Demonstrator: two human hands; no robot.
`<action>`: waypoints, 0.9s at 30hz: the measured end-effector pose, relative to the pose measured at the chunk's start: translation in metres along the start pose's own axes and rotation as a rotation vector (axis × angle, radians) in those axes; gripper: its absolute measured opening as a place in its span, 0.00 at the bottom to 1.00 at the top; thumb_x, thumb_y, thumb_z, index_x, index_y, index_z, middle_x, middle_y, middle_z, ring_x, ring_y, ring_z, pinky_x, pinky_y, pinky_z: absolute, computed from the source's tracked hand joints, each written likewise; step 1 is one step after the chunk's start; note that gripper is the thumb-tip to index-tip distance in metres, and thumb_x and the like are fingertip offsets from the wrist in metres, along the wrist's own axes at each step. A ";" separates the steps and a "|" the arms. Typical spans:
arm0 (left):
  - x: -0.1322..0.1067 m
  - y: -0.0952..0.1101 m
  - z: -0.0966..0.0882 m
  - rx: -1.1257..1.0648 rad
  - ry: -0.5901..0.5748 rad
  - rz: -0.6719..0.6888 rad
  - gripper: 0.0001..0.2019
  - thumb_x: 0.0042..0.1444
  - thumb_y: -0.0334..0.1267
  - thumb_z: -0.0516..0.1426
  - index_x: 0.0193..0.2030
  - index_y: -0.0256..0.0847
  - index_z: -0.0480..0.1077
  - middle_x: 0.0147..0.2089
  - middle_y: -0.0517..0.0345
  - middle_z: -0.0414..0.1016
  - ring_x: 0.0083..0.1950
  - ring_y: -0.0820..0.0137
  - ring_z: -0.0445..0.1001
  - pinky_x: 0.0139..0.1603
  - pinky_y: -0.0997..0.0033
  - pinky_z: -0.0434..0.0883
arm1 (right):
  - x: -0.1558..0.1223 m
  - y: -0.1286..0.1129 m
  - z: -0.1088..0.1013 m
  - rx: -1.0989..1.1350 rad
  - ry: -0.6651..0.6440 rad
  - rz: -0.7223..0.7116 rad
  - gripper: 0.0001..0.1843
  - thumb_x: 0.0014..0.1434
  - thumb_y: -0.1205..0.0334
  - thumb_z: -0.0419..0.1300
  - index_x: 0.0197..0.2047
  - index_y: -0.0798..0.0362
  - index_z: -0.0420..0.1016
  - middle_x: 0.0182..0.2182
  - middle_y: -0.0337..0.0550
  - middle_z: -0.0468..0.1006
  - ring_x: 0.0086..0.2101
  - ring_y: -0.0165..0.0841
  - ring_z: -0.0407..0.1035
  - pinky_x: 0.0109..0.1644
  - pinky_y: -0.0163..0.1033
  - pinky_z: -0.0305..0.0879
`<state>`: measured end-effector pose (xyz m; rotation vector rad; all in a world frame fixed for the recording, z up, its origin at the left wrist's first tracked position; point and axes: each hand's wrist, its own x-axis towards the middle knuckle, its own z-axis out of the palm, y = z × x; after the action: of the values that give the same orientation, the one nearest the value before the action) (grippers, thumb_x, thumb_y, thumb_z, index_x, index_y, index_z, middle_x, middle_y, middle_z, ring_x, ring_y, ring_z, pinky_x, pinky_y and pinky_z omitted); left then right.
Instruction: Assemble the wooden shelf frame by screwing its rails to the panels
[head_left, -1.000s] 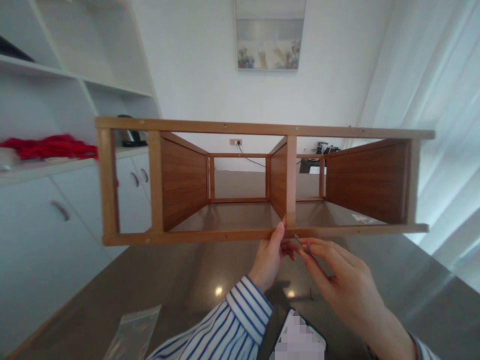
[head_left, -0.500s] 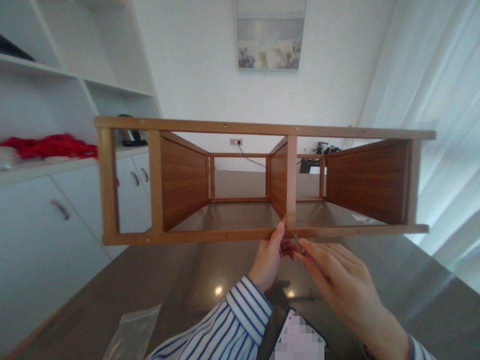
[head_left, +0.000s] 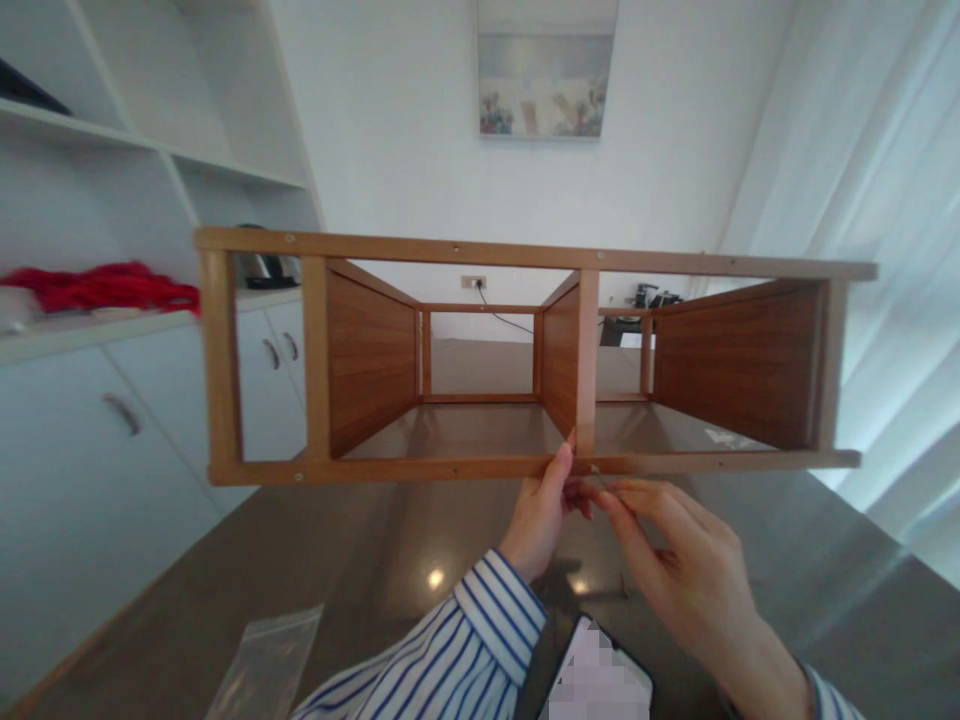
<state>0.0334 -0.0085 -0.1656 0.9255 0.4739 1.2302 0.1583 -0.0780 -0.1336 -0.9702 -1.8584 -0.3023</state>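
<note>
The left hand (head_left: 536,515) is closed around the lower rail (head_left: 405,468) of a wooden frame (head_left: 586,370), thumb in front, beside the middle crosspiece. The right hand (head_left: 690,550) pinches a thin metal tool (head_left: 603,481) between thumb and fingers, its tip at that rail. The frame lies sideways on the tabletop (head_left: 360,570). The screen of a phone (head_left: 600,675) is pixelated, its writing unreadable.
</note>
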 end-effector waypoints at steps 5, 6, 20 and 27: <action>0.000 0.001 0.001 0.001 0.015 -0.020 0.32 0.50 0.56 0.58 0.57 0.37 0.67 0.36 0.49 0.78 0.29 0.70 0.73 0.26 0.74 0.62 | 0.000 -0.001 0.004 0.065 0.013 0.111 0.04 0.60 0.67 0.56 0.39 0.51 0.71 0.35 0.42 0.78 0.36 0.30 0.73 0.40 0.35 0.69; 0.000 0.001 0.001 -0.001 0.015 -0.022 0.32 0.50 0.56 0.58 0.57 0.37 0.67 0.35 0.50 0.78 0.29 0.70 0.73 0.26 0.74 0.62 | 0.000 -0.001 0.004 0.066 0.013 0.116 0.04 0.60 0.66 0.56 0.38 0.51 0.71 0.35 0.42 0.78 0.36 0.31 0.73 0.40 0.35 0.69; 0.000 0.001 0.000 -0.028 -0.007 -0.016 0.31 0.53 0.54 0.57 0.59 0.37 0.65 0.33 0.51 0.77 0.26 0.73 0.71 0.25 0.75 0.61 | -0.006 0.012 0.005 -0.090 0.025 -0.107 0.14 0.60 0.68 0.56 0.51 0.54 0.67 0.43 0.48 0.79 0.40 0.33 0.75 0.43 0.37 0.73; -0.001 0.001 0.001 -0.050 0.013 -0.015 0.28 0.51 0.54 0.59 0.53 0.36 0.69 0.30 0.54 0.76 0.26 0.73 0.71 0.24 0.76 0.62 | -0.002 0.019 -0.004 -0.125 -0.105 -0.329 0.20 0.59 0.77 0.54 0.55 0.60 0.65 0.47 0.53 0.77 0.48 0.35 0.70 0.49 0.40 0.71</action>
<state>0.0335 -0.0094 -0.1643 0.8703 0.4577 1.2296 0.1755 -0.0687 -0.1376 -0.7707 -2.1164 -0.5810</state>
